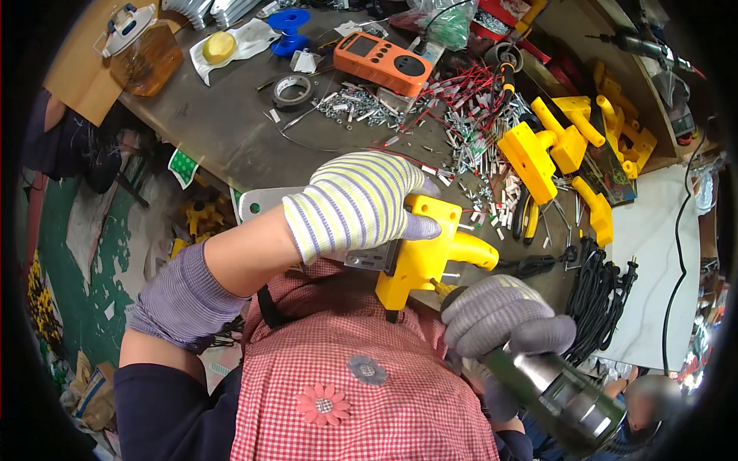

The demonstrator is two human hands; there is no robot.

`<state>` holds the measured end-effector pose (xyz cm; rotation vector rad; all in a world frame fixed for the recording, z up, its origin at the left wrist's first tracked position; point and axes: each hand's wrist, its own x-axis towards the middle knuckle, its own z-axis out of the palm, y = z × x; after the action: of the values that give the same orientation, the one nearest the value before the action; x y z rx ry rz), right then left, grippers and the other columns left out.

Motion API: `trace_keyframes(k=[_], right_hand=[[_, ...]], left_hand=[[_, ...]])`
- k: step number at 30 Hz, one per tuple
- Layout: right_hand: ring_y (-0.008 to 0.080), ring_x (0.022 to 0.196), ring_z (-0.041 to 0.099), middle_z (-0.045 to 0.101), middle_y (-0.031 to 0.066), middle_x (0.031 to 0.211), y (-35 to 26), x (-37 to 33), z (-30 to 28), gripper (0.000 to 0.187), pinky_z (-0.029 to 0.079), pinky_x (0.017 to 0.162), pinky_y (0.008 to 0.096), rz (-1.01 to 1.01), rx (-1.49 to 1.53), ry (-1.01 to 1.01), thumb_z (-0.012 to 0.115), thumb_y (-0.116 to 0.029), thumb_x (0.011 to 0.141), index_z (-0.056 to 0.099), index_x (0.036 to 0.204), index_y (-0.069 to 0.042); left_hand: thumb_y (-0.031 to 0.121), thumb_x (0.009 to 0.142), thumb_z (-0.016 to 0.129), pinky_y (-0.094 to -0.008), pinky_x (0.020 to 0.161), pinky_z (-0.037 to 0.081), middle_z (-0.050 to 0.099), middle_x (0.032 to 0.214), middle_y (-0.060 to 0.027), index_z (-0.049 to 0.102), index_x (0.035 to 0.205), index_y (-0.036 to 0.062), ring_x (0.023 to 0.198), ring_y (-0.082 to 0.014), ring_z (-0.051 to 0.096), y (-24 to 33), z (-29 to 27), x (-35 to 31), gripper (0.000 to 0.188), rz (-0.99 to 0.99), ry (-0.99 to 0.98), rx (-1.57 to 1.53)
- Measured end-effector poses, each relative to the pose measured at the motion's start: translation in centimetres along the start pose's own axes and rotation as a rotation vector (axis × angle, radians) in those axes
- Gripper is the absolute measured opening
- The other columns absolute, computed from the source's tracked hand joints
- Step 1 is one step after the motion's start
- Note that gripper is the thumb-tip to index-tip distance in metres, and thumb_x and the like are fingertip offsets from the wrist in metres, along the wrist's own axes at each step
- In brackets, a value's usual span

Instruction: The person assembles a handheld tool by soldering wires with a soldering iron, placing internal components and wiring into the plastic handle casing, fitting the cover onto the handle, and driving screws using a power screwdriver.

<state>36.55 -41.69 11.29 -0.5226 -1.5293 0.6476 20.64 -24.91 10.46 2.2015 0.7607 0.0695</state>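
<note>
My left hand (pixel 361 201), in a striped knit glove, is closed around a yellow plastic housing with a stubby handle (pixel 419 261). A flat metal plate (pixel 254 204) extends from the housing to the left, partly behind my forearm. Screws (pixel 452 275) stick out of the housing's right side. My right hand (pixel 500 316), in a grey glove, is wrapped around a dark green power screwdriver (pixel 573 399). The driver's tip (pixel 441 287) points left at the housing, close to the lower screw; whether they touch I cannot tell.
Loose screws (pixel 357 106), red wires and small connectors cover the bench (pixel 231 115). An orange meter (pixel 383 63), a tape roll (pixel 293 92) and a blue spool (pixel 289 32) lie farther back. More yellow housings (pixel 530 157) and black cables (pixel 600 300) are at right.
</note>
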Motion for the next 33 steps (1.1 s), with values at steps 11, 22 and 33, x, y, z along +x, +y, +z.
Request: trace_keyframes(k=[11,22,33], right_hand=[[0.0334,0.061,0.068,0.066,0.0199,0.068,3.1,2.5,-0.9,0.025,0.058,0.058,0.0476,-0.035,0.259,-0.347,0.061,-0.021,0.093,0.057,0.087,0.002],[0.0336,0.059,0.067,0.066,0.0205,0.073,3.9,3.1,-0.7,0.025,0.058,0.057,0.0481,-0.050,0.278,-0.512,0.059,-0.021,0.098,0.051,0.102,0.003],[0.0314,0.057,0.069,0.065,0.0184,0.065,0.9,7.3,-3.9,0.033,0.059,0.051,0.0474,-0.043,0.300,-0.670,0.065,-0.027,0.096,0.047,0.105,-0.001]], left_hand=[[0.051,0.085,0.070,-0.0432,0.090,0.052,0.072,0.107,-0.0188,0.069,0.124,0.0049,0.101,-0.0364,0.068,-0.8,1.4,-0.2,0.060,0.056,0.026,-0.004],[0.051,0.086,0.069,-0.0443,0.089,0.052,0.072,0.106,-0.0181,0.069,0.124,0.0064,0.100,-0.0370,0.068,-1.0,1.3,0.0,0.058,0.034,0.011,-0.026],[0.040,0.085,0.073,-0.0444,0.073,0.053,0.067,0.091,-0.0171,0.068,0.128,0.0165,0.085,-0.0372,0.067,-0.2,2.8,-1.7,0.049,0.249,0.083,-0.085]])
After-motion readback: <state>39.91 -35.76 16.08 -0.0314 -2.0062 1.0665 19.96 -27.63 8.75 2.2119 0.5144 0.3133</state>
